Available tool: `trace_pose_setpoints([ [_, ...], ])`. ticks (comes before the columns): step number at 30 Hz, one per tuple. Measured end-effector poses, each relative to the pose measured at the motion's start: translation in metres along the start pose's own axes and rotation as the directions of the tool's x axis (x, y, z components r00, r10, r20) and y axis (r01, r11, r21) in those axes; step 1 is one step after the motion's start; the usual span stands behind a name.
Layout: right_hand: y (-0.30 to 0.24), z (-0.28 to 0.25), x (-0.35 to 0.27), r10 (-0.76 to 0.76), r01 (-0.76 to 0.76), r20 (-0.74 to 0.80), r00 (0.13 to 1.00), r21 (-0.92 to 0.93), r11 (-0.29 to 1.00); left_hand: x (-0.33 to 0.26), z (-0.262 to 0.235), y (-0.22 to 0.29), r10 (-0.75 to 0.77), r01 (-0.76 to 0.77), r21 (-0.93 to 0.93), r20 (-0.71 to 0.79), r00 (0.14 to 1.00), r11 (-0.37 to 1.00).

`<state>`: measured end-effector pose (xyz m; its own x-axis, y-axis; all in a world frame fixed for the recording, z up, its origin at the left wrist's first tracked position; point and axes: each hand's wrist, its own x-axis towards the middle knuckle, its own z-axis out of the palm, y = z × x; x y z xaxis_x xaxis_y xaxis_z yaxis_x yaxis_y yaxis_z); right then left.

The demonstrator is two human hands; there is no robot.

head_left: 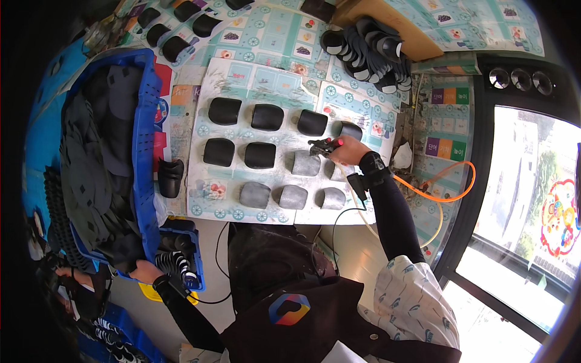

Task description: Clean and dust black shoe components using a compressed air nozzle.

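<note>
My right hand (351, 151) is wrapped round a small dark spray gun (324, 146), held above the right part of a white board (227, 175). Curved black toe-shaped pieces (267, 117) lie in rows on the board. Others nearer me, such as one grey piece (255, 195), have a pale, dusty-looking surface. The gun's nozzle is over a grey piece (307, 163), and my hand partly covers the one beside it. At the near end of a blue crate (145, 127), my left hand (145, 272) is closed by black pieces (124, 265); its fingertips are hidden.
Dark flat pieces (91, 145) fill the crate. A black moulded piece (171, 178) lies between crate and board. Stacked black-and-white pieces (369, 54) stand at the back right. An orange hose (448, 198) loops right of my forearm. Below sits another blue crate (196, 242).
</note>
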<state>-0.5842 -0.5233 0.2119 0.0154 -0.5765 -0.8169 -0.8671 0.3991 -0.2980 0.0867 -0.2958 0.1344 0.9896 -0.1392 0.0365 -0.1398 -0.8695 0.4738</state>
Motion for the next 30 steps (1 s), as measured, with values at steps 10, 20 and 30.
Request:
trace_pose_setpoints([
  [10,0.027,0.004,-0.021,0.152,-0.154,0.030,0.988,0.058,0.986,0.014,0.007,-0.018,0.007,-0.007,-0.049,0.002,1.000,0.999],
  [20,0.048,0.029,-0.043,0.003,-0.005,-0.053,0.999,-0.044,0.999,-0.006,-0.003,0.008,-0.047,0.050,-0.043,0.058,0.997,0.998],
  [30,0.049,0.081,-0.095,-0.211,0.245,-0.162,0.964,0.235,0.941,0.005,0.004,-0.001,0.028,-0.022,-0.210,0.025,0.999,0.977],
])
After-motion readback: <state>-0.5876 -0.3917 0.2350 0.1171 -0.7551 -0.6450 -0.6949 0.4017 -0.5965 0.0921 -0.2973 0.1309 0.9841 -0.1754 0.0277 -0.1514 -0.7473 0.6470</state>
